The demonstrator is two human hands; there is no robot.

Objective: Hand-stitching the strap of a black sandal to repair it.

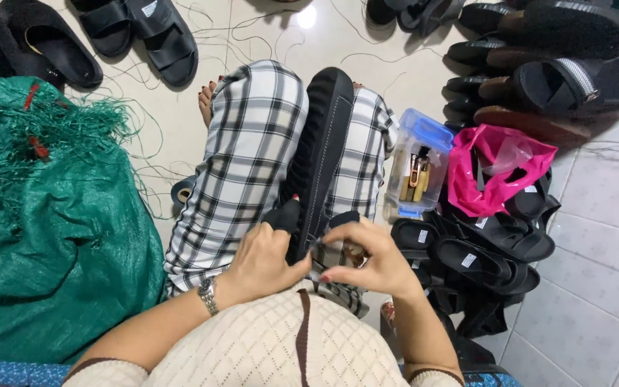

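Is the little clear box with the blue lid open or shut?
Open. The blue lid is swung back off the clear plastic box, and gold-coloured tools stand inside, showing from above.

Home footwear workshop, floor-level piecework. Pale tiled floor strewn with loose thread. Black sandals heaped at upper right, more stacked lower right, further pairs at top left. Green woven sack bulks at left. Clear plastic box with blue lid holds small tools; pink bag beside it. Worker sits on floor, sandal sole wedged between knees. No bench, no machines.
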